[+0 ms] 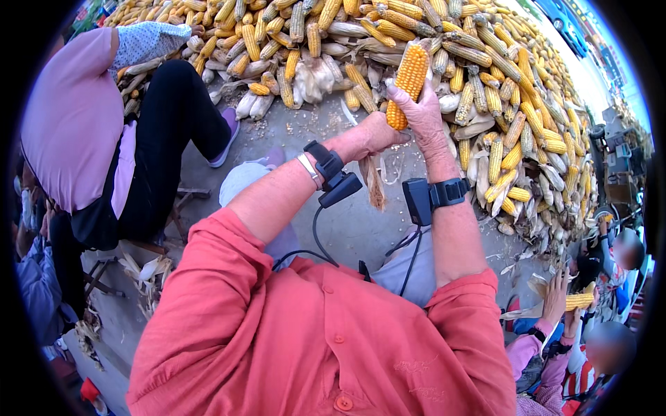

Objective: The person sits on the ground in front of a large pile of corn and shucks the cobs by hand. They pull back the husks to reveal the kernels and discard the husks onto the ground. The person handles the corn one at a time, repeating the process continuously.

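Note:
An ear of yellow corn (pixel 409 80) stands tilted before me, its kernels bare on the side that faces me. My right hand (pixel 427 110) grips it from the right, with the thumb across its front. At its lower end, my left hand (pixel 379 133) is closed, and a dry corn husk (pixel 372 182) with brown silk hangs out below the fist. Where the husk joins the ear is hidden by my fingers. Beyond both hands lies a large heap of corn ears (pixel 385 31), most bare, some still wrapped in pale husks.
At left, a person in a pink top (pixel 73 119) sits beside the heap. Another person's hand (pixel 556 296) is by a partly husked ear (pixel 578 301) at lower right. Loose kernels dot the concrete ground (pixel 322 125). Black cables (pixel 317 234) run from my wrist devices.

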### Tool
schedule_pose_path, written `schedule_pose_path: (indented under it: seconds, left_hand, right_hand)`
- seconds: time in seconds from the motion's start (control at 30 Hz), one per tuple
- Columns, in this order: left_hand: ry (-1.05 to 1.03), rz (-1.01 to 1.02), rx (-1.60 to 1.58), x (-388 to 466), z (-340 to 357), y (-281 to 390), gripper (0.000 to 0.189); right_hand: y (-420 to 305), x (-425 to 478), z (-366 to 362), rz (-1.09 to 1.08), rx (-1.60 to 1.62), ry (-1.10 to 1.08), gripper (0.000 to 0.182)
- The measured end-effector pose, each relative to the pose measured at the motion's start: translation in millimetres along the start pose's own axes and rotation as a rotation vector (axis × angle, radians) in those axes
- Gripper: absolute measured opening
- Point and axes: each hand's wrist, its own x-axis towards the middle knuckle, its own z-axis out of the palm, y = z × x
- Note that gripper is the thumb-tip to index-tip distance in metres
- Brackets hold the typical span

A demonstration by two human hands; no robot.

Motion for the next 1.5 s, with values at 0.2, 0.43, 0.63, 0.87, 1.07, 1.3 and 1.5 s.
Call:
schedule_pose_path:
  seconds: [0.2, 0.43, 0.63, 0.87, 1.07, 1.3, 1.5]
  left_hand:
    - [-0.079, 0.141, -0.189, -4, -13, 2, 0.04]
    - [0.46, 0.477, -0.029, -3, -9, 9, 0.047]
    - [-0.161, 0.022, -0.266, -12, 0, 3, 0.045]
    - [0.238, 0.5, -0.692, -2, -8, 14, 0.035]
    - [0.253, 0.579, -0.965, 0, -28, 27, 0.021]
    - [0.121, 0.517, -1.064, -6, -40, 35, 0.035]
    - [0.157, 0.398, -1.071, -5, -48, 37, 0.026]
  right_hand:
    - [6, 5, -16, 0.21, 0.618, -0.002, 0.035]
    - [21, 17, -24, 0.095, 0.737, 0.513, 0.036]
    - [33, 20, -20, 0.242, 1.215, 0.495, 0.037]
    - [40, 6, 10, 0.513, 1.256, 0.321, 0.042]
    - [30, -1, 37, 0.59, 1.289, 0.237, 0.043]
    - [30, -1, 37, 0.531, 1.35, 0.236, 0.038]
    - [28, 0, 36, 0.503, 1.338, 0.184, 0.025]
